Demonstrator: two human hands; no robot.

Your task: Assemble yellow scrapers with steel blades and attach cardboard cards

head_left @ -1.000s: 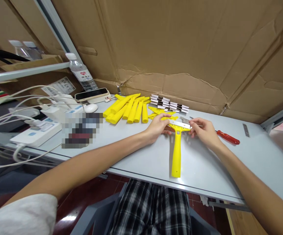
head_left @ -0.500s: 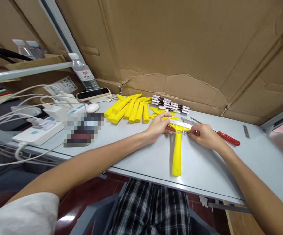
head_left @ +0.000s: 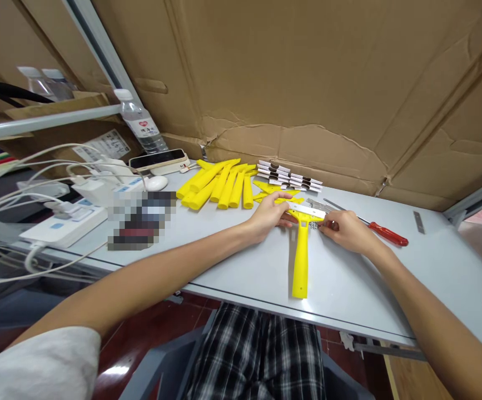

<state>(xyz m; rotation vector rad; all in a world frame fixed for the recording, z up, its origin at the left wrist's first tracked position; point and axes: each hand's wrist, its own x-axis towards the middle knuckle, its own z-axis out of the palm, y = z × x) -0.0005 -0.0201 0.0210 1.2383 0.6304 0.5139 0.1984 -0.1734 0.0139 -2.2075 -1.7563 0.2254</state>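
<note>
A yellow scraper (head_left: 301, 253) with a T-shaped head lies toward me, its handle pointing at the table's front edge. Across its head runs a pale flat strip (head_left: 307, 210) with small holes. My left hand (head_left: 268, 218) grips the left end of the head, thumb on top and fingers beneath. On the other side, my right hand (head_left: 344, 229) has its fingertips pinched at a small heap of metal pieces, probably screws (head_left: 313, 225); whatever is between them is hidden. Behind the right hand lies a screwdriver (head_left: 388, 233) with a red handle.
Several yellow handles (head_left: 226, 186) lie in a row behind my left hand, beside stacked pale strips (head_left: 288, 176). A metal blade (head_left: 419, 222) rests at the right. Leftward are a phone (head_left: 157, 160), a water bottle (head_left: 143, 125) and a cabled power strip (head_left: 63, 225). Cardboard (head_left: 286, 83) walls the back.
Almost nothing differs. The view has shifted very slightly, while both hands keep their places at the scraper and the small metal heap.
</note>
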